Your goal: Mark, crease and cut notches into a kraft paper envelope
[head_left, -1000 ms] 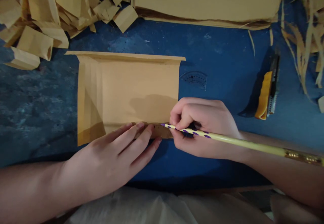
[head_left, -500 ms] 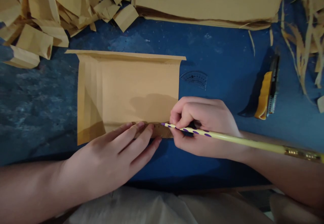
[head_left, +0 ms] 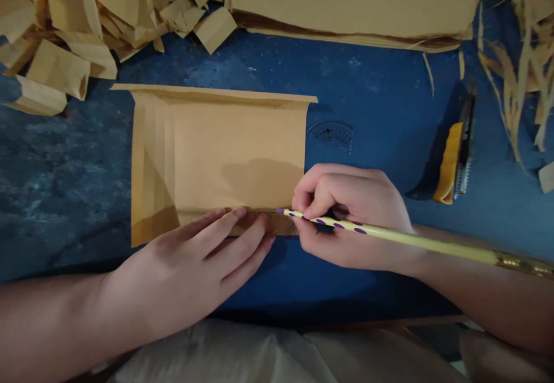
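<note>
A brown sheet of paper (head_left: 238,141) with creases at its left and a folded strip along its far edge lies before me. My left hand (head_left: 199,262) rests on its near edge, fingers stretched out and lying flat. Beside those fingertips, a see-through strip with dark marks (head_left: 281,222), seemingly a ruler, lies over the near edge; most of it is hidden. My right hand (head_left: 350,216) is closed around a yellow pencil (head_left: 389,237) with purple spots. The pencil's tip is at the strip's upper edge, near the paper's lower right corner.
A clear protractor (head_left: 333,134) lies right of the paper, and a yellow-and-black utility knife (head_left: 452,161) farther right. Behind are a stack of brown paper (head_left: 346,2), a heap of cut paper pieces (head_left: 64,66) and thin paper strips (head_left: 515,83) on the blue table (head_left: 376,83).
The pencil tip has shifted very slightly to the right along the strip. One finger of my left hand has moved a little to the right.
</note>
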`<state>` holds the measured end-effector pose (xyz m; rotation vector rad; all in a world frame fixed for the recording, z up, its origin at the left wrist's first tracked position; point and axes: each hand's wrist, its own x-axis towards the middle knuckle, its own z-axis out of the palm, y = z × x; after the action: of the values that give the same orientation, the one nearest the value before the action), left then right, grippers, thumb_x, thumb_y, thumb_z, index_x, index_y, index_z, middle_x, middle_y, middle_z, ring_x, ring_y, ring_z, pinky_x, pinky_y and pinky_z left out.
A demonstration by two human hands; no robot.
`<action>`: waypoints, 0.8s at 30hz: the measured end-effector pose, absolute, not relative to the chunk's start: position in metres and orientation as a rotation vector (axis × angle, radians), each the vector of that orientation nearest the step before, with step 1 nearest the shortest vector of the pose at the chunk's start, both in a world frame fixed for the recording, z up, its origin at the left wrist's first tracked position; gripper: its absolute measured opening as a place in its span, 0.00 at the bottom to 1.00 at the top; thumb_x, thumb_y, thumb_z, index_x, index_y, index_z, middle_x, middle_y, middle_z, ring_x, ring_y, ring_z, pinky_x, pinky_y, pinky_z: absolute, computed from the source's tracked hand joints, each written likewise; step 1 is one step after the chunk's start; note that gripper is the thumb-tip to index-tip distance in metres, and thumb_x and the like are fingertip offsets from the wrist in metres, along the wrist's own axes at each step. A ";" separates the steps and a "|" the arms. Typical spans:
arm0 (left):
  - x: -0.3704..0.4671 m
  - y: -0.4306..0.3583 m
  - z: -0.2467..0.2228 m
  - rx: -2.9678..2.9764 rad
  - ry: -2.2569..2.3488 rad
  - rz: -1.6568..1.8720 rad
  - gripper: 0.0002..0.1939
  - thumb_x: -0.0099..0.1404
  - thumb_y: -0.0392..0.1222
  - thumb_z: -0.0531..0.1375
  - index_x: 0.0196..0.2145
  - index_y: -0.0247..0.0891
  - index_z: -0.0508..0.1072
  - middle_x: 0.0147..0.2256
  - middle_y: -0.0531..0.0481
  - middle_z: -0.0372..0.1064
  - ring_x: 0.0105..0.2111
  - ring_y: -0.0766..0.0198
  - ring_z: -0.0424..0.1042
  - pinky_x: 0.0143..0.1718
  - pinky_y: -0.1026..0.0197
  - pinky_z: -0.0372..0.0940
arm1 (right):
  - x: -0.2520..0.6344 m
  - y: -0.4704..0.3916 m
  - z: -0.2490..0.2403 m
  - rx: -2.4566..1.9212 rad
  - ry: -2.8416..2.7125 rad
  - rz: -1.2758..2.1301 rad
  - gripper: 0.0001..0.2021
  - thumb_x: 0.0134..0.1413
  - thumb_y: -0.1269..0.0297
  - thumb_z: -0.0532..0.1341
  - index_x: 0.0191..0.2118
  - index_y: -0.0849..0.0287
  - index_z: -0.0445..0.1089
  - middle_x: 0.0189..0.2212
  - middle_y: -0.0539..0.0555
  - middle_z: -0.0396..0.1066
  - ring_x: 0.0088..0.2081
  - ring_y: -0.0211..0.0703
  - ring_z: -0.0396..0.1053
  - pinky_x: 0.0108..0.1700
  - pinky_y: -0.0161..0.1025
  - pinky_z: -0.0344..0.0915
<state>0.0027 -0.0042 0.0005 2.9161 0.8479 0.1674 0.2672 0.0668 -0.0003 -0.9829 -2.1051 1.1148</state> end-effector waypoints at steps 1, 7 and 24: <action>0.002 -0.004 0.000 2.913 0.851 0.168 0.26 0.74 0.28 0.48 0.64 0.36 0.72 0.62 0.51 0.74 0.59 0.51 0.71 0.60 0.51 0.66 | 0.268 0.067 0.000 -0.984 -2.102 1.112 0.15 0.45 0.79 0.65 0.29 0.53 0.61 0.31 0.46 0.74 0.29 0.36 0.71 0.27 0.35 0.64; 0.002 -0.005 -0.001 2.895 0.850 0.205 0.26 0.74 0.27 0.47 0.63 0.36 0.72 0.61 0.52 0.74 0.58 0.52 0.71 0.59 0.51 0.66 | 0.274 0.068 -0.001 -0.969 -2.118 1.120 0.15 0.44 0.79 0.66 0.28 0.54 0.61 0.30 0.46 0.73 0.28 0.34 0.71 0.28 0.33 0.63; 0.004 -0.003 0.001 2.896 0.861 0.207 0.25 0.76 0.28 0.46 0.63 0.36 0.72 0.61 0.52 0.74 0.58 0.52 0.71 0.60 0.51 0.64 | 0.273 0.068 -0.001 -0.971 -2.136 1.118 0.14 0.46 0.79 0.65 0.28 0.54 0.61 0.30 0.46 0.73 0.29 0.34 0.71 0.28 0.33 0.63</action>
<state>0.0038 -0.0033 0.0007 2.8963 0.8609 0.2065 0.2730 0.0682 -0.0011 -0.9714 -2.1357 1.1181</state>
